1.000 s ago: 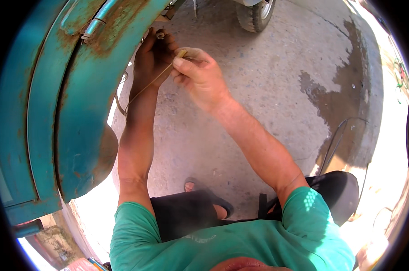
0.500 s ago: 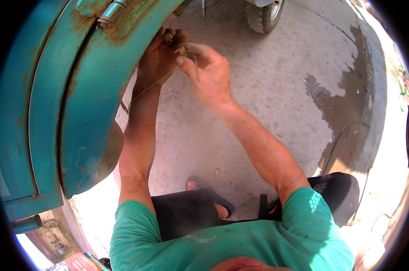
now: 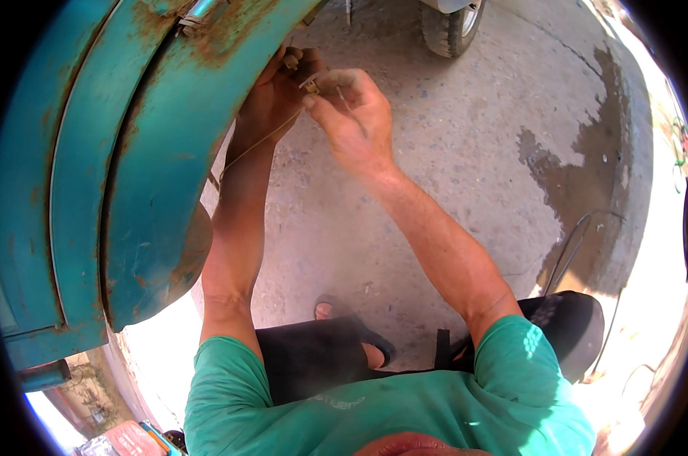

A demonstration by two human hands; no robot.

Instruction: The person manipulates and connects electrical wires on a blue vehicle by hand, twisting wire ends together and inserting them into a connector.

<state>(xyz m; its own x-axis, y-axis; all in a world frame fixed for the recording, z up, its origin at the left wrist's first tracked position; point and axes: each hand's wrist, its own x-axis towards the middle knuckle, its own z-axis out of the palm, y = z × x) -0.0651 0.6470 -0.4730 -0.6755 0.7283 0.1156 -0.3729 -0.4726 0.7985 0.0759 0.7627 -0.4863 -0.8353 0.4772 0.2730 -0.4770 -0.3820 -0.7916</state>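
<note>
Under the edge of a rusty teal vehicle panel [image 3: 150, 167], both my hands work close together. Between the thumb and fingers of my right hand [image 3: 359, 114] is a small yellowish electrical connector [image 3: 312, 87]. My left hand [image 3: 272, 95], in shade beside the panel, has its fingers curled around a second small yellowish connector [image 3: 291, 62]. The two pieces are a short way apart. A thin wire [image 3: 260, 142] crosses my left wrist and runs down toward the panel's lower edge. Another thin strand hangs across my right palm. The panel's edge partly hides my left fingers.
A vehicle tyre [image 3: 446, 32] stands on the concrete floor [image 3: 450, 137] at the far side. Farther right lies a dark wet patch [image 3: 575, 175] with a black cable [image 3: 568, 247] beside it. My bent legs and a sandal [image 3: 382, 346] are below.
The view has shifted slightly, so the panel and hands sit a little differently in it. The connector in my right hand has tilted a little; both hands keep their hold.
</note>
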